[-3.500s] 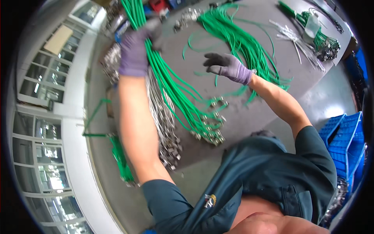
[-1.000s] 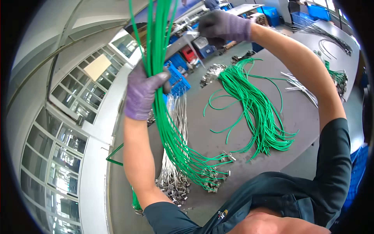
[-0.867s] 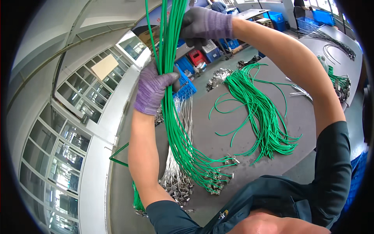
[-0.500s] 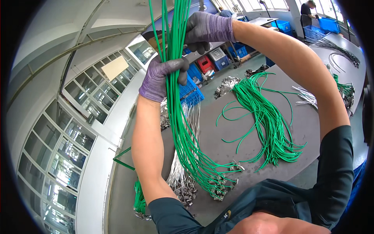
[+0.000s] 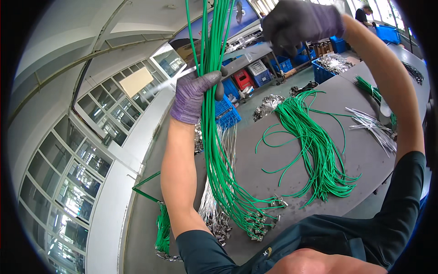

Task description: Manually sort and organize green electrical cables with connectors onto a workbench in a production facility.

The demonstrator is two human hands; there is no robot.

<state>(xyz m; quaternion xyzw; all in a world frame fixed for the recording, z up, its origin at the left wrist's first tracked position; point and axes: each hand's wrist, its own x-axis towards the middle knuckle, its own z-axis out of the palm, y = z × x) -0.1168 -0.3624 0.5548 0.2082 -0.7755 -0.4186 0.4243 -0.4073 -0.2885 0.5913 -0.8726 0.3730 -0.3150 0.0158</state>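
Left hand point(image 5: 194, 93) fingers clamp the green cable bundle point(image 5: 214, 150) upright above the desk point(image 5: 273, 169); right hand point(image 5: 299, 23) fingers curl beside it, grip unclear.

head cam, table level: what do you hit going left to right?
Green cables hanging off the table's left edge → left hand gripping the raised green cable bundle → loose green cable pile → silver wires → green coil at far right.
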